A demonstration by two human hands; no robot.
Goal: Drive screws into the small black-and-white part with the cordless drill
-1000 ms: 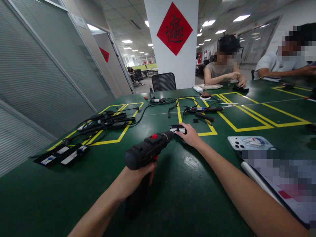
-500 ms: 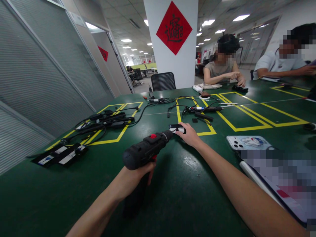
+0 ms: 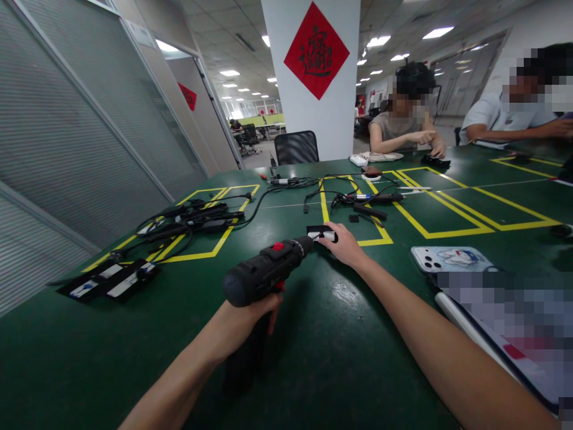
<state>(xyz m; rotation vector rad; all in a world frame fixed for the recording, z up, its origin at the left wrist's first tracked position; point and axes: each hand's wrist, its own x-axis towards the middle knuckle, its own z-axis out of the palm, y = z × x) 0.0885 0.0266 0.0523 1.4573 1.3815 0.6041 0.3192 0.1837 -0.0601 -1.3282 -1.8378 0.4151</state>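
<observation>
My left hand [image 3: 250, 318] is wrapped round the grip of a black cordless drill [image 3: 262, 273] with a red switch on top. Its chuck points away and to the right, and the tip meets a small black-and-white piece [image 3: 317, 229] on the table. Whether the bit is inside the piece I cannot tell. My right hand [image 3: 345, 245] pinches that piece from the right, with thumb and fingers round its end. The piece's right end is hidden by the fingers.
Black cables and adapters [image 3: 210, 216] lie at the left, near flat black pieces with white labels [image 3: 129, 279]. Ahead are a pen-shaped tool [image 3: 380, 197] and a small black block [image 3: 353, 218]. A phone [image 3: 450, 258] lies at the right. Two people sit across the green table [image 3: 349, 358].
Almost nothing differs. The black part of the small piece looks slightly shifted or tilted at the drill's tip; both hands keep their hold.
</observation>
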